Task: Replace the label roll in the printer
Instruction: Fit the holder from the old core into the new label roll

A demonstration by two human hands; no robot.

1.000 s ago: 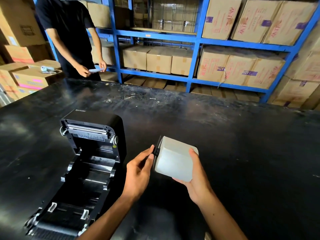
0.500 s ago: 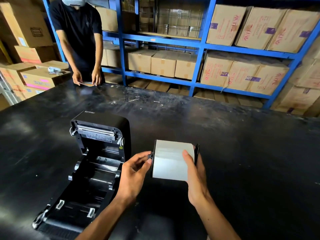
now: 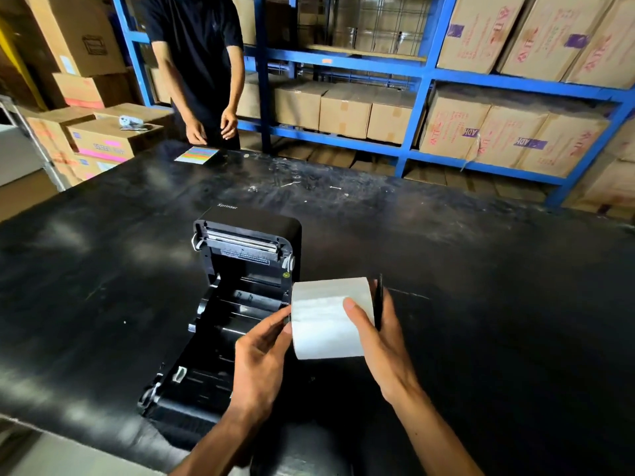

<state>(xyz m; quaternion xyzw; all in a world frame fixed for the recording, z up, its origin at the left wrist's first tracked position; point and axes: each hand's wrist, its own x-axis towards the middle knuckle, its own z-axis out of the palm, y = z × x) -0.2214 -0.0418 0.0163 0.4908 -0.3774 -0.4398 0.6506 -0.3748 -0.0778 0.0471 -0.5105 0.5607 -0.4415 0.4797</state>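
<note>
A white label roll (image 3: 326,321) on a black spindle is held above the black table (image 3: 481,304), just right of the printer. My right hand (image 3: 381,341) grips the roll's right end, thumb across its face, fingers behind a black end plate. My left hand (image 3: 264,355) pinches the black spindle end at the roll's left side. The black printer (image 3: 237,286) lies with its lid swung open toward me, and its roll bay looks empty.
Another person in a black shirt (image 3: 196,46) stands at the table's far side, with a coloured striped card (image 3: 196,154) lying before them. Blue shelving (image 3: 412,73) loaded with cardboard boxes fills the background. More boxes (image 3: 103,139) are stacked at the left.
The roll has turned square to me and moved closer to the printer's right side. The other person put the coloured card down on the table and let go of it.
</note>
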